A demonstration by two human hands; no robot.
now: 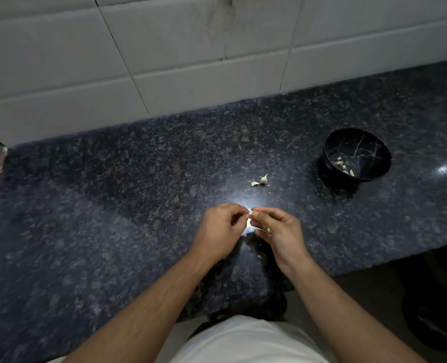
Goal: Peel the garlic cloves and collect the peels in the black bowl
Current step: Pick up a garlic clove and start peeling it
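Both bare forearms reach in from the bottom edge over a white shirt (246, 341), meeting above the near part of the dark speckled granite counter (112, 205). Between the fingertips sits a pale garlic clove (249, 221), held just above the counter in front of a bright glare spot. Left hand (221, 229) has its fingers curled, thumb and forefinger pinching the clove from the left; right hand (278, 231) pinches it from the right, its other fingers curled under. Just beyond the hands, a small cluster of garlic pieces (261, 180) lies loose on the stone; whether these are cloves or skins is unclear. Well to the right, near the counter's back half, stands the black bowl (374, 176) with thin pale veining, holding a few peels (344, 165). White wall tiles (191, 48) rise behind the counter.
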